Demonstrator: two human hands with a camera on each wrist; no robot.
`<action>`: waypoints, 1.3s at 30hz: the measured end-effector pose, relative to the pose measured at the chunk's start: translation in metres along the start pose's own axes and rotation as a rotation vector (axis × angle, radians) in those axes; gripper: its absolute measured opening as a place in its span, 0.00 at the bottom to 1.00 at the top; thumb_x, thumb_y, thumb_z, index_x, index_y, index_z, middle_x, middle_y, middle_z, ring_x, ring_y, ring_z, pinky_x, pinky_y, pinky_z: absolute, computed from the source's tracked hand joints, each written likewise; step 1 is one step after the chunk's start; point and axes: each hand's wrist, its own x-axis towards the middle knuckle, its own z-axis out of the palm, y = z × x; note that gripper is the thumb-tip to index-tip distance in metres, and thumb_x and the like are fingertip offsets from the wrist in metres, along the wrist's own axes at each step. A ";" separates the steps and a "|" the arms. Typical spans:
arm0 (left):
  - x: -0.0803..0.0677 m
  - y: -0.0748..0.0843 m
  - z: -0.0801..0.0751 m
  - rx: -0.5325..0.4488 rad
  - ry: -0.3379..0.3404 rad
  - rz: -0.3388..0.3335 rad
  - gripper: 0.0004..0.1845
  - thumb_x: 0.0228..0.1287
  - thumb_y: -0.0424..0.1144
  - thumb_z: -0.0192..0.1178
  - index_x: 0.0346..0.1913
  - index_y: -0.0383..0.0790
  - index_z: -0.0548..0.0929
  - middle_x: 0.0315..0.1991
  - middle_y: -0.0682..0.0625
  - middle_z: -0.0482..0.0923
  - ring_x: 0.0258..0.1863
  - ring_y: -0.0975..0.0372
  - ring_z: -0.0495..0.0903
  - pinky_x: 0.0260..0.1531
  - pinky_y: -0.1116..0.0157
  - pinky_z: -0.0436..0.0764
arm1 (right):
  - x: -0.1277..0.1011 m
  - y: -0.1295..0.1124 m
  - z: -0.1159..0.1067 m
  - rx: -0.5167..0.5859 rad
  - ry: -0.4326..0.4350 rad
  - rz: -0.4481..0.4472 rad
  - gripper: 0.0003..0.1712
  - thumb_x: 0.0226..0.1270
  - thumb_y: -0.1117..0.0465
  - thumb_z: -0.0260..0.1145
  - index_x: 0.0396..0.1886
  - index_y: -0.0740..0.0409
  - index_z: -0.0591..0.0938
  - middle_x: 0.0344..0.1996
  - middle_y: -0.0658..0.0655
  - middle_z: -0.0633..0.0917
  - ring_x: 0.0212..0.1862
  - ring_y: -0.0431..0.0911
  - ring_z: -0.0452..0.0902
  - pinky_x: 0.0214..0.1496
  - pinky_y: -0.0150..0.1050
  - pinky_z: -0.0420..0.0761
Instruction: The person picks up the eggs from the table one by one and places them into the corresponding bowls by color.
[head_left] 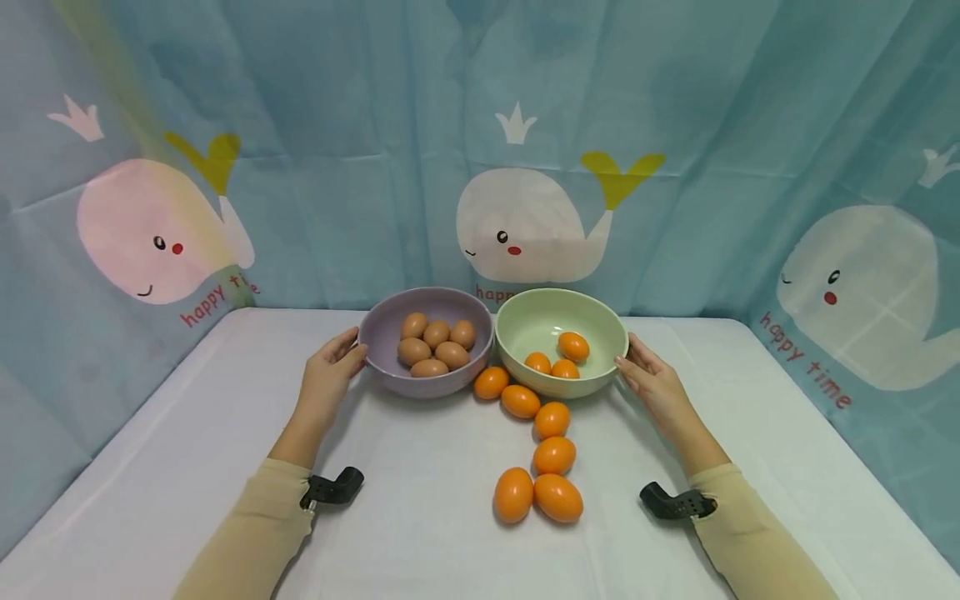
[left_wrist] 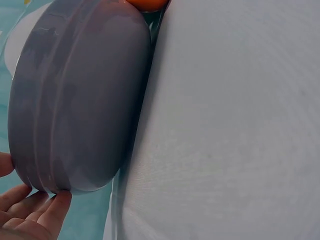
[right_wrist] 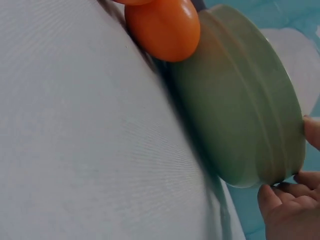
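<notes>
the left hand (head_left: 330,375) rests against the outer left wall of the purple bowl (head_left: 390,367), fingers lightly bent round its rim and side, thumb near the top edge; in the left wrist view the fingertips (left_wrist: 50,212) touch the bowl's lower wall (left_wrist: 75,100). the right hand (head_left: 652,379) does the same on the outer right side of the green bowl (head_left: 600,375), fingers curved against the wall; in the right wrist view its fingertips (right_wrist: 272,200) sit at the bowl's (right_wrist: 240,120) rim. so each hand is grasping a bowl by its side, neither is released or clenched on nothing.

both bowls stand upright on the white bench (head_left: 150,467), side by side and touching or nearly so, near the far edge in front of the whale curtain (head_left: 525,225). the purple bowl holds six brown eggs (head_left: 437,343). the green bowl holds three orange eggs (head_left: 562,357). six more orange eggs (head_left: 542,446) lie loose on the bench in a curving line from the gap between the bowls toward the person, the nearest two side by side. one of them (right_wrist: 162,27) lies against the green bowl's base. beige sleeves (head_left: 255,533) cover both forearms, each with a black wrist mount (head_left: 333,487).
</notes>
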 end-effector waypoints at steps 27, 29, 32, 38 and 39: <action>0.002 -0.002 0.000 -0.056 -0.022 -0.009 0.30 0.77 0.37 0.51 0.76 0.33 0.57 0.77 0.40 0.56 0.75 0.51 0.62 0.56 0.81 0.74 | -0.064 -0.012 0.034 -0.226 0.151 0.147 0.37 0.72 0.50 0.64 0.74 0.61 0.66 0.74 0.61 0.68 0.44 0.17 0.74 0.51 0.17 0.76; 0.002 -0.002 0.000 -0.051 -0.023 -0.007 0.30 0.77 0.36 0.50 0.76 0.33 0.57 0.77 0.40 0.57 0.75 0.51 0.63 0.56 0.81 0.74 | -0.068 -0.010 0.036 -0.230 0.125 0.166 0.36 0.72 0.51 0.64 0.73 0.62 0.66 0.73 0.62 0.68 0.45 0.18 0.75 0.54 0.20 0.77; 0.002 -0.002 0.000 -0.053 -0.023 -0.001 0.30 0.77 0.36 0.50 0.76 0.33 0.58 0.77 0.40 0.57 0.74 0.52 0.63 0.56 0.81 0.74 | -0.073 -0.008 0.040 -0.255 0.092 0.184 0.35 0.72 0.51 0.64 0.72 0.61 0.68 0.72 0.62 0.70 0.46 0.21 0.76 0.58 0.25 0.79; 0.003 -0.003 0.000 -0.068 -0.008 -0.008 0.29 0.77 0.35 0.50 0.76 0.33 0.59 0.77 0.40 0.57 0.74 0.52 0.64 0.55 0.82 0.75 | -0.079 -0.007 0.052 -0.286 0.025 0.184 0.35 0.68 0.49 0.67 0.70 0.60 0.72 0.69 0.61 0.75 0.56 0.35 0.80 0.63 0.35 0.79; 0.002 -0.004 0.000 -0.071 -0.007 -0.012 0.29 0.77 0.35 0.50 0.76 0.34 0.58 0.77 0.40 0.57 0.74 0.52 0.64 0.55 0.82 0.75 | -0.080 -0.007 0.054 -0.288 0.015 0.183 0.35 0.68 0.50 0.67 0.70 0.60 0.72 0.68 0.61 0.75 0.58 0.39 0.80 0.64 0.38 0.79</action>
